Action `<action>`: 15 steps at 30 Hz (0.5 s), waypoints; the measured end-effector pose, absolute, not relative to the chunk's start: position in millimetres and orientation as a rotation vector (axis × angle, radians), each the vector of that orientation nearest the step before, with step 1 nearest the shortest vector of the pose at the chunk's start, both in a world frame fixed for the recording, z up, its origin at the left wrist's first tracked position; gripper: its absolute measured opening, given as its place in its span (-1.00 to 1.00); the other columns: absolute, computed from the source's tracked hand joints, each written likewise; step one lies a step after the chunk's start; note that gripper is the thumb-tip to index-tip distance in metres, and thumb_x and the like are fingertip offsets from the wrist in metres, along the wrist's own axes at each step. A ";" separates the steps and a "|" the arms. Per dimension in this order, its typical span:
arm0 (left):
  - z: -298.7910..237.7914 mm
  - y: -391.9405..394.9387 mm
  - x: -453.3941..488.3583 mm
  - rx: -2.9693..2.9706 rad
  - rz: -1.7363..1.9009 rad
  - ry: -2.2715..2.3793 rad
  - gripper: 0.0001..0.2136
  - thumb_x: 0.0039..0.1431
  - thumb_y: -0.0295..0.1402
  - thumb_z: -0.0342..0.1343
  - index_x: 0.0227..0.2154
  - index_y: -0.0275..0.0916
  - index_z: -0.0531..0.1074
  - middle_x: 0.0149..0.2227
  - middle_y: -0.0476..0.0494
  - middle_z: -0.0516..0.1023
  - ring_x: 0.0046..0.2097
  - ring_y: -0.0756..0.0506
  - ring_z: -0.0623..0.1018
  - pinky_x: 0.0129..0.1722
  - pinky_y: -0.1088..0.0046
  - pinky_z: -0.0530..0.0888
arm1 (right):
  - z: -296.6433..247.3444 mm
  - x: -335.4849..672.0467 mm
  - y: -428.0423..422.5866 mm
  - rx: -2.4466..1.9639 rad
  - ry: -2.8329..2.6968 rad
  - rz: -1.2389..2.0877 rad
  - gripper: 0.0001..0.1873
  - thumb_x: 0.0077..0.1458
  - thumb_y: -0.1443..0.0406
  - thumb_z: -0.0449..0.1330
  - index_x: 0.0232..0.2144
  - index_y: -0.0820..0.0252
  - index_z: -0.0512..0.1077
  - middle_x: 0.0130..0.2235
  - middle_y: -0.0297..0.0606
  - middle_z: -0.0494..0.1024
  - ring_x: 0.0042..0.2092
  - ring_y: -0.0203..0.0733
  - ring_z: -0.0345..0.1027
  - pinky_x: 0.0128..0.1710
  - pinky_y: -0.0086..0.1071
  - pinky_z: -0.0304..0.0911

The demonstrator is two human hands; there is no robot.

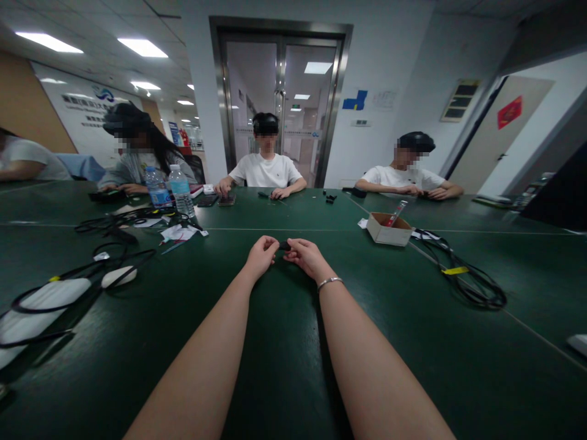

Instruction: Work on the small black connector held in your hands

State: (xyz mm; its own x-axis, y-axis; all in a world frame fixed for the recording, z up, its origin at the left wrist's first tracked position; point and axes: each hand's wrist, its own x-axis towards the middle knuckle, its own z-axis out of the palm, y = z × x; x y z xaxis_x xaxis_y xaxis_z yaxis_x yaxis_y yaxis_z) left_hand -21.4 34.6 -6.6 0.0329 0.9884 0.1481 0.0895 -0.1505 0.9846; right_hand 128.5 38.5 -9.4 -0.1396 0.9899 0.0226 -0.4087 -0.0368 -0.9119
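Note:
Both my forearms reach out over a dark green table (pixel 293 342). My left hand (pixel 261 255) and my right hand (pixel 306 256) meet at the table's middle, fingers pinched together. Between the fingertips sits a small black object (pixel 285 245) that both hands grip; it is too small to name. A silver bracelet (pixel 329 282) circles my right wrist.
A small cardboard box (pixel 389 229) with a red-tipped tube stands right of my hands, black coiled cable (pixel 472 284) beyond it. Left lie black cables (pixel 98 263), white pouches (pixel 43 299), papers and two water bottles (pixel 181 190). Three people sit across the table, another at far left.

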 end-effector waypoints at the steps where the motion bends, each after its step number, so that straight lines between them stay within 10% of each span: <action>1: -6.7 34.8 -21.4 1.395 1.255 1.182 -0.81 0.08 -0.25 0.12 -0.34 -0.28 0.34 -0.39 -0.06 0.42 -0.50 0.08 0.38 -0.58 0.64 0.34 | -9.4 128.5 38.5 -0.821 -0.979 1.489 -0.79 -0.02 0.32 0.36 -0.44 0.34 0.41 -0.53 -0.25 0.45 -0.59 -0.39 0.30 -0.43 -0.43 0.47; 15: -0.3 31.7 -18.1 1.314 1.229 1.173 -0.88 0.15 -0.36 -0.02 -0.27 -0.27 0.30 -0.57 0.05 0.34 -0.62 0.09 0.31 -0.63 0.63 0.26 | -8.5 128.5 37.7 -0.819 -0.985 1.488 -0.84 -0.01 0.35 0.34 -0.41 0.33 0.43 -0.51 -0.24 0.47 -0.59 -0.38 0.31 -0.43 -0.42 0.46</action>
